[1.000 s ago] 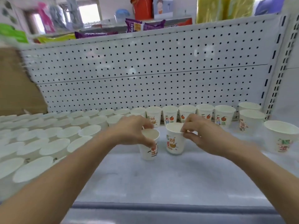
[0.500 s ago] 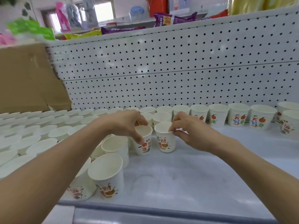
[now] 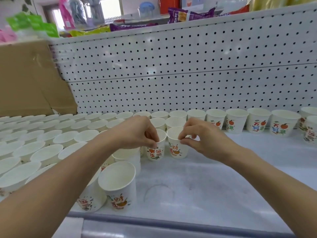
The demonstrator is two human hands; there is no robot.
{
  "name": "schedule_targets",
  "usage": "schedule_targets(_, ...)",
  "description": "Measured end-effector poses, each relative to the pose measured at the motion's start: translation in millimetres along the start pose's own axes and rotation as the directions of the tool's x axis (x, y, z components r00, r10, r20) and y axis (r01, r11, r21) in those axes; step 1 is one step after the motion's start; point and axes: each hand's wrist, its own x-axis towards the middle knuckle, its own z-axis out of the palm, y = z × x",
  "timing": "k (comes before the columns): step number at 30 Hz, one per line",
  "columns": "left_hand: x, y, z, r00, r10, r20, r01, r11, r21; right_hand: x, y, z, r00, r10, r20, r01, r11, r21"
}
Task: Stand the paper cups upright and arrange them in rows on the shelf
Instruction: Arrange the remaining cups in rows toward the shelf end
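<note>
**White paper, two rims pinched in front of the pegboard (image 3: pixel 171 74)**

The left hand (image 3: pixel 137 133) has thumb and fingers closed on the rim of the left cup (image 3: pixel 155 152). The right hand (image 3: pixel 200 136) pinches the rim of the right cup (image 3: pixel 177 150) between thumb and forefinger, with its other fingers loosely curled above the mouth. Both cups stand upright on the shelf (image 3: pixel 214 186), just beside each other, printed sides facing away from the pegboard. Two cups of a second row and then the back row (image 3: pixel 236 121) stand between them and the pegboard.

The back row runs along the foot of the pegboard across its whole width. Towards the pegboard's left end, a block of upright cups (image 3: pixel 42 143) fills the shelf from the board outwards. The front cup (image 3: pixel 120 186) stands farthest from the pegboard, near the shelf's lip. A cardboard box (image 3: pixel 30 79) sits against the pegboard's left edge. Snack packets (image 3: pixel 188 14) lie above the pegboard's top edge.
</note>
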Motion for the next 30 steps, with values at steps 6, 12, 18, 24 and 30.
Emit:
schedule_targets(6,-1.7,-3.1,-1.2,1.0,-0.01,-0.002,0.01,0.995,0.102,0.9,1.3,1.9,1.0,0.007,0.01,-0.007,1.0,0.01)
schedule_targets(12,-7.9,31.8,-0.9,0.99,0.046,-0.13,-0.021,0.983,0.183,-21.9,1.9,-18.1,0.999,0.039,0.034,-0.038,0.999,-0.037)
schedule_targets(18,11.3,132.8,39.2,0.937,0.266,-0.227,-0.297,0.949,-0.11,-102.8,36.1,-58.4,0.967,0.167,-0.191,-0.172,0.985,-0.009)
schedule_targets(24,52.1,242.4,103.5,0.904,0.4,-0.152,-0.428,0.851,-0.305,-202.0,80.9,-115.2,0.745,0.237,-0.623,-0.341,0.939,-0.051)
schedule_targets(30,103.2,340.5,135.1,0.852,0.467,-0.239,-0.519,0.815,-0.257,-262.0,121.1,-167.6,0.607,0.48,-0.633,-0.628,0.778,-0.012)
